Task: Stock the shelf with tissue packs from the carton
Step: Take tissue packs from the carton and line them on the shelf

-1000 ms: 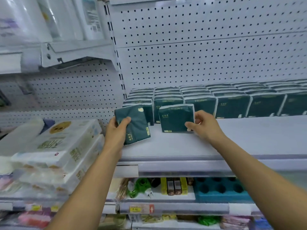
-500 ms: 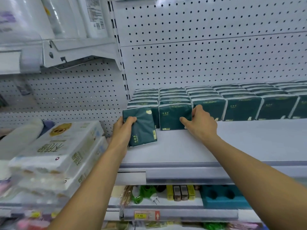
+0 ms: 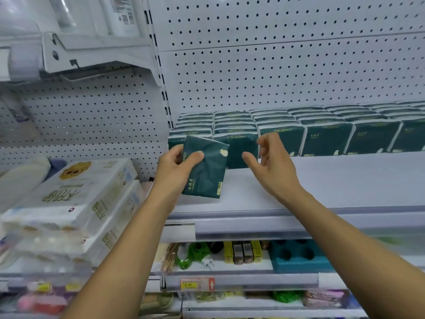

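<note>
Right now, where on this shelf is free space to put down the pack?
The shelf is bare in front of the standing tissue packs, right of the right hand. The back row is crowded. The left hand holds the pack.

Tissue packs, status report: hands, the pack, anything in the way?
Left hand grips a green tissue pack, tilted over the shelf. Right hand open, empty. Nothing in the way.
</note>
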